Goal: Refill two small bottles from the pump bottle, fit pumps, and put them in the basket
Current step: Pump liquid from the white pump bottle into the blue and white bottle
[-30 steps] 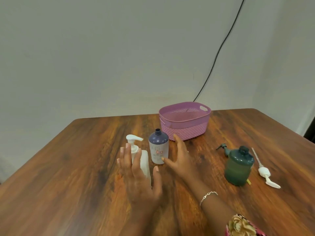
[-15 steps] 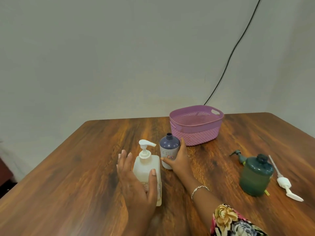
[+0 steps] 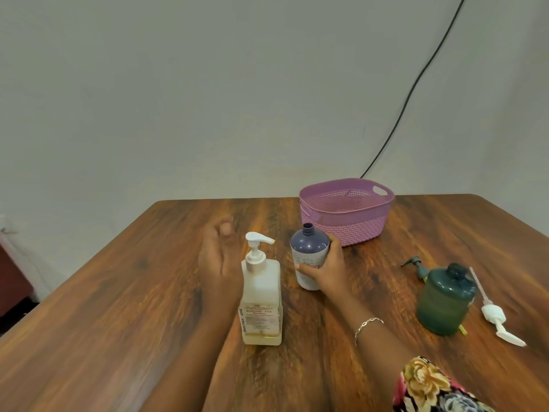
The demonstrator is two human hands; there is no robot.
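Note:
A white pump bottle (image 3: 260, 295) stands upright near the table's middle. My left hand (image 3: 219, 257) is blurred just left of it, fingers loosely raised, holding nothing. My right hand (image 3: 328, 270) grips a small purple-topped bottle (image 3: 309, 251) with an uncapped neck, upright to the right of the pump bottle. A small dark green bottle (image 3: 444, 301) stands at the right, also uncapped. A dark green pump (image 3: 416, 264) lies behind it and a white pump (image 3: 494, 315) lies to its right. The pink basket (image 3: 346, 223) sits behind the purple bottle.
The wooden table (image 3: 118, 307) ends at its far edge against a pale wall. A black cable (image 3: 413, 90) runs down the wall behind the basket. Something dark red (image 3: 12, 281) stands off the table's left side.
My right hand has closed round the purple-topped bottle. My left hand came off the pump bottle and moved up and left of it. The view shifted left.

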